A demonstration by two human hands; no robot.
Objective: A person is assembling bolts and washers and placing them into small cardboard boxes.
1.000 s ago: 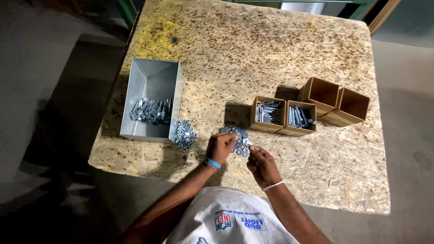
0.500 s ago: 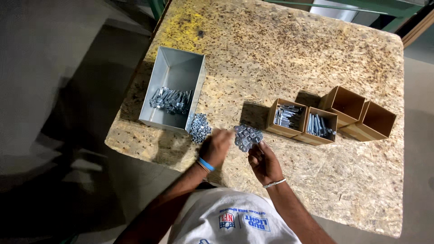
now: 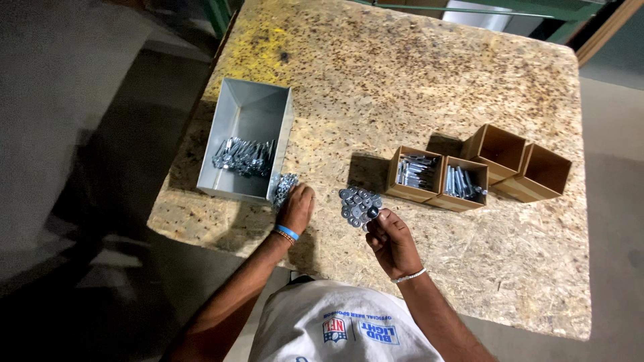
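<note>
My left hand [image 3: 296, 208], with a blue wristband, lies palm down, its fingertips on a small heap of shiny metal parts [image 3: 284, 184] at the near right corner of a grey metal bin [image 3: 235, 115]. What the fingers grip is hidden. My right hand [image 3: 392, 239] is just right of a loose pile of silver washers [image 3: 357, 202] on the chipboard table [image 3: 429, 80]. Its thumb and fingers pinch one washer at the pile's edge.
The bin holds a bunch of silver bolts [image 3: 243, 156]. Right of the washers stand several small open cardboard boxes: two with metal bolts [image 3: 414, 171] [image 3: 463, 182] and two empty ones [image 3: 498, 149] [image 3: 545, 169]. The table's near edge runs just below my hands.
My left hand has left the washer pile and moved left to the small heap beside the bin. The right hand stays at the washers. The camera has shifted.
</note>
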